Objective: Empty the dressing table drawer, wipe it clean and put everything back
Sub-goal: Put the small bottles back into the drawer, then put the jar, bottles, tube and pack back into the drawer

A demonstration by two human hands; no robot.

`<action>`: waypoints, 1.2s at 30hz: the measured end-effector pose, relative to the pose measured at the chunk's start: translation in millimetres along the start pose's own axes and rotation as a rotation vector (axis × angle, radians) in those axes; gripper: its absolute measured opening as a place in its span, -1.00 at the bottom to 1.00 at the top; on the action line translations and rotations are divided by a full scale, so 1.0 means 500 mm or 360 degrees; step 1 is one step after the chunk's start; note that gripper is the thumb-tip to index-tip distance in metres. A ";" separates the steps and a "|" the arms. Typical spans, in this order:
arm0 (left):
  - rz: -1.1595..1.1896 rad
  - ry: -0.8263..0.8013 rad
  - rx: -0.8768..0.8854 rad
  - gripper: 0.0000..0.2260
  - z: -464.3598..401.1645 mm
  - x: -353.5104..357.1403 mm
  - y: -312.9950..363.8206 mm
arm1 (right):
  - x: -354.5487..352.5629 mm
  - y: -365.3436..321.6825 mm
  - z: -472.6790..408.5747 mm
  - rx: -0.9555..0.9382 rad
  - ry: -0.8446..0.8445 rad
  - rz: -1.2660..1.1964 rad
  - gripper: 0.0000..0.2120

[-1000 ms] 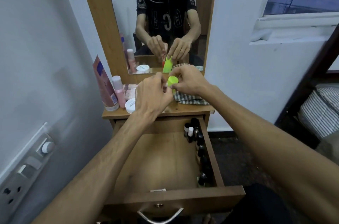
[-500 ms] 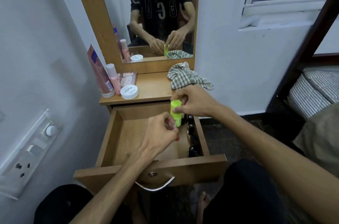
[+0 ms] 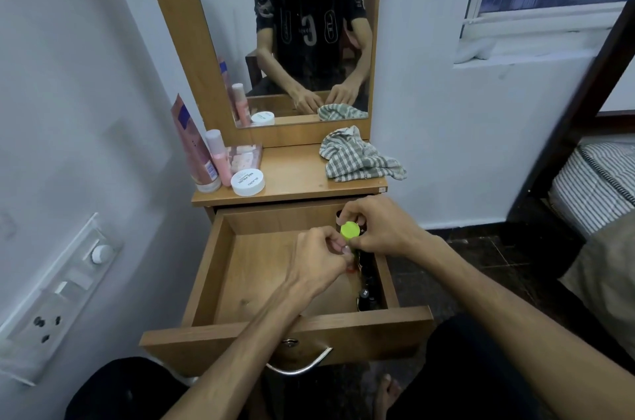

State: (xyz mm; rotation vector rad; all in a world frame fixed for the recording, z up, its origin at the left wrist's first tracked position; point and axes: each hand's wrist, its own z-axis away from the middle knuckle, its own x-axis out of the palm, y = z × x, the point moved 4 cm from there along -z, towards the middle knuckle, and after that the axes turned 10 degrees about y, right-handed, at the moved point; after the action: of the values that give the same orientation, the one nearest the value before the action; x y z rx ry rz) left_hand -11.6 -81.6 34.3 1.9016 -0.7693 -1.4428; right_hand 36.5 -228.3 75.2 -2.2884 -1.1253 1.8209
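Head view, looking down at a wooden dressing table with its drawer (image 3: pixel 220 282) pulled wide open. Both hands meet over the drawer's right side. The right hand (image 3: pixel 385 230) has its fingers curled round a small lime-green bottle (image 3: pixel 349 230), only its round cap showing, held upright, apparently so that it can go down standing. The left hand (image 3: pixel 323 258) pinches at the bottle's lower part, seemingly to steady it; something small and red shows beneath those fingers, too hidden to name. A row of dark little bottles (image 3: pixel 365 292) stands along the drawer's right wall, and the green one hangs just above that row, near its back end, which suggests things are being returned in a tidy line. Most of the drawer floor is bare wood. On the tabletop (image 3: pixel 292 179) a checked cloth (image 3: pixel 357 158) lies crumpled at the right, probably set aside after wiping. At the left wait a pink tube (image 3: pixel 192 144), a pink bottle (image 3: pixel 218 156) and a white jar (image 3: pixel 247 181), likely yet to go back.
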 end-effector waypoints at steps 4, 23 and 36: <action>0.0051 0.0014 -0.0007 -0.87 0.003 0.003 0.005 | 0.009 0.003 -0.002 -0.0026 0.0075 -0.0020 -0.81; 0.0183 0.0007 -0.0148 -0.68 0.011 -0.020 0.017 | -0.028 -0.042 -0.021 0.0083 0.0307 -0.0146 -0.68; -0.0305 0.0917 -0.0031 -0.67 -0.073 -0.288 -0.003 | 0.046 -0.227 -0.196 0.0174 0.0454 -0.0181 -0.48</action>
State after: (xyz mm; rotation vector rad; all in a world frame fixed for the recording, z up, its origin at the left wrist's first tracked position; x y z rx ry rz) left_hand -9.6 33.6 127.7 2.2618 -0.3040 -0.9116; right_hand 62.8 -91.6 135.4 -2.2772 -1.0575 1.4226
